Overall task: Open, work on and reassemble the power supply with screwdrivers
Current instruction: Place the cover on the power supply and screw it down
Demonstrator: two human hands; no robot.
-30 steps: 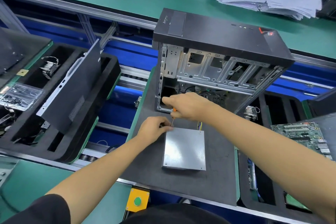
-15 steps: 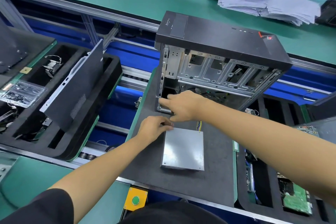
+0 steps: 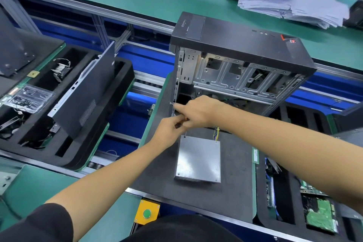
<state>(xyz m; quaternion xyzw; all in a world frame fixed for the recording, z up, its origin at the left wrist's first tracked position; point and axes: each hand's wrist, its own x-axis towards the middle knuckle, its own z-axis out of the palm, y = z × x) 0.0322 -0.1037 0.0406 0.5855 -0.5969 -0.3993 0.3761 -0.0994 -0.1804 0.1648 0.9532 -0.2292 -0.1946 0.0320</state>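
A grey metal power supply (image 3: 198, 159) lies flat on a dark foam pad (image 3: 231, 192), its coloured wires (image 3: 216, 132) running toward the open computer case (image 3: 235, 68) standing behind it. My right hand (image 3: 196, 111) grips a small screwdriver with an orange handle (image 3: 184, 119), held upright over the box's far left corner. The thin shaft (image 3: 185, 134) points down at that corner's screw. My left hand (image 3: 169, 130) is just left of the shaft, its fingers curled at the screwdriver under my right hand; most of the handle is hidden.
A black side panel (image 3: 86, 96) leans in a foam tray (image 3: 110, 143) at left, beside a clear bag of screws (image 3: 25, 98). Circuit boards (image 3: 318, 214) lie in the right tray. A paper stack (image 3: 284, 0) sits on the far green bench. A yellow box with a green button (image 3: 147, 213) is at the near edge.
Both hands have risen slightly from the box's far left corner. My left hand has left the box's edge and moved up to the screwdriver beneath my right hand.
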